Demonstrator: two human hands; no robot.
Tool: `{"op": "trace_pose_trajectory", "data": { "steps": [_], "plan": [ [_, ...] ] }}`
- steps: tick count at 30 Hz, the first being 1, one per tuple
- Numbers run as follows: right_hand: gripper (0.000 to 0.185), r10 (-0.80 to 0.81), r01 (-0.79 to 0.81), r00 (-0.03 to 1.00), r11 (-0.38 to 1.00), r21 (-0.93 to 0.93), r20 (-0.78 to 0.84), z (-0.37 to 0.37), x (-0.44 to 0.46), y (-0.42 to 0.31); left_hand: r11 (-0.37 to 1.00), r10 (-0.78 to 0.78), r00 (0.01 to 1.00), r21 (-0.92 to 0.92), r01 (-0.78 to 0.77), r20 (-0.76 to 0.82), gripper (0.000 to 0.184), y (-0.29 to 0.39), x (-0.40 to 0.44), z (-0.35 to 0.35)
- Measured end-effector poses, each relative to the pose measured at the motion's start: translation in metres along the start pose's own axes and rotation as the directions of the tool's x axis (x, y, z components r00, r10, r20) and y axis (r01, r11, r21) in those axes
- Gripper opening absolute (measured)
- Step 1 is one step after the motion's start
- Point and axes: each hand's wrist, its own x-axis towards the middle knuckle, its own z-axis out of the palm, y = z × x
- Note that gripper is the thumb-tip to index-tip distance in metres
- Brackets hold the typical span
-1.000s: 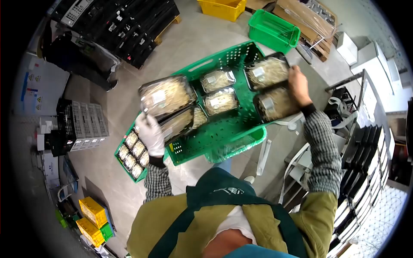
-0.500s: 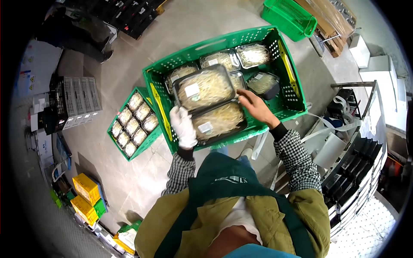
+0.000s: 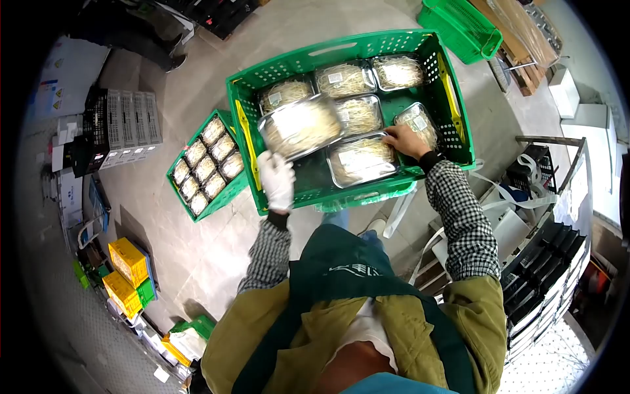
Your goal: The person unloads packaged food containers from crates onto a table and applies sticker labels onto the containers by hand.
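Observation:
In front of me is a green crate (image 3: 328, 44) with several film-wrapped packs of pale, stringy food inside. My left hand (image 3: 276, 182), in a white glove, grips the near edge of a tilted, slightly blurred pack (image 3: 301, 127) above the crate's left part. My bare right hand (image 3: 408, 142) has its fingers on the right end of a pack (image 3: 361, 159) at the crate's near side. Just beyond that hand a smaller pack (image 3: 417, 122) sits tilted. A middle pack (image 3: 357, 114) and three far-side packs, one of them at the corner (image 3: 398, 71), lie around them.
Left of the crate, a smaller green crate (image 3: 226, 194) holds several packs. Black crates (image 3: 125, 125) and yellow crates (image 3: 128, 262) stand farther left. An empty green crate (image 3: 462, 29) is at the upper right, a metal rack (image 3: 545, 269) at the right. A person's legs (image 3: 141, 39) show upper left.
Both hands have brought packs in from the crate's sides. The near pack has shifted right and lies lower, with my right hand at its end. The left-hand pack has moved slightly left.

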Motion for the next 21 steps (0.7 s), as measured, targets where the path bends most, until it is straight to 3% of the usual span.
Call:
{"op": "trace_pose_trajectory", "data": {
  "steps": [1, 2, 5, 7, 8, 9, 11, 12, 13, 15, 17, 18, 19, 20, 21],
  "plan": [
    [0.040, -0.017, 0.011, 0.999, 0.985, -0.173, -0.035, 0.007, 0.007, 0.013, 0.997, -0.073, 0.997, -0.025, 0.073, 0.023, 0.015, 0.005, -0.005, -0.022],
    [0.061, 0.005, -0.046, 0.986, 0.971, -0.236, -0.169, 0.012, 0.014, 0.034, 0.987, -0.124, 0.992, 0.102, 0.123, -0.001, 0.011, 0.013, -0.010, -0.037],
    [0.095, 0.128, -0.352, 0.892, 0.797, -0.490, -0.433, -0.017, 0.010, 0.030, 0.929, -0.236, 0.972, 0.288, 0.231, -0.019, 0.014, 0.000, -0.020, -0.068],
    [0.116, 0.370, -0.521, 0.848, 0.711, -0.471, -0.380, -0.023, 0.015, 0.044, 0.871, -0.352, 0.935, 0.382, 0.309, 0.047, 0.013, -0.017, -0.023, -0.077],
    [0.120, 0.523, -0.613, 0.789, 0.699, -0.368, -0.321, -0.028, 0.018, 0.052, 0.800, -0.400, 0.916, 0.493, 0.342, 0.013, 0.019, -0.021, -0.014, -0.078],
    [0.116, 0.573, -0.645, 0.762, 0.715, -0.271, -0.302, -0.027, 0.025, 0.068, 0.713, -0.355, 0.934, 0.659, 0.239, 0.045, 0.021, -0.024, -0.004, -0.078],
    [0.102, 0.372, -0.447, 0.888, 0.835, -0.320, -0.271, -0.035, 0.040, 0.096, 0.448, -0.279, 0.951, 0.894, 0.005, 0.135, 0.026, -0.030, 0.017, -0.079],
    [0.081, 0.200, -0.317, 0.928, 0.867, -0.385, -0.314, -0.034, 0.049, 0.101, 0.247, -0.296, 0.930, 0.958, -0.145, 0.217, 0.027, -0.025, 0.027, -0.079],
    [0.052, -0.038, -0.049, 0.970, 0.937, -0.345, -0.242, -0.040, 0.062, 0.108, 0.101, -0.255, 0.923, 0.958, -0.269, 0.286, 0.025, -0.023, 0.022, -0.075],
    [0.037, -0.272, 0.122, 0.943, 0.818, -0.562, -0.190, -0.047, 0.090, 0.088, -0.045, -0.344, 0.890, 0.941, -0.335, 0.301, 0.025, -0.019, 0.027, -0.055],
    [0.035, -0.337, 0.179, 0.903, 0.860, -0.477, -0.268, -0.060, 0.118, 0.065, 0.005, -0.332, 0.833, 0.884, -0.468, 0.443, 0.030, -0.011, 0.033, -0.026],
    [0.034, -0.432, 0.248, 0.790, 0.874, -0.418, -0.435, -0.059, 0.129, 0.057, -0.007, -0.363, 0.787, 0.843, -0.537, 0.498, 0.033, -0.011, 0.037, -0.009],
    [0.032, -0.352, 0.229, 0.774, 0.931, -0.286, -0.527, -0.064, 0.123, 0.028, -0.017, -0.394, 0.737, 0.798, -0.603, 0.549, 0.036, -0.012, 0.038, 0.008],
    [0.028, -0.466, 0.370, 0.552, 0.880, -0.298, -0.691, -0.050, 0.133, 0.037, 0.001, -0.289, 0.702, 0.733, -0.680, 0.651, 0.037, -0.047, 0.048, 0.007],
    [0.024, -0.292, 0.338, 0.672, 0.939, -0.068, -0.681, -0.047, 0.110, 0.033, -0.037, -0.431, 0.543, 0.587, -0.809, 0.721, 0.034, -0.066, 0.064, 0.033]
  ]
}}
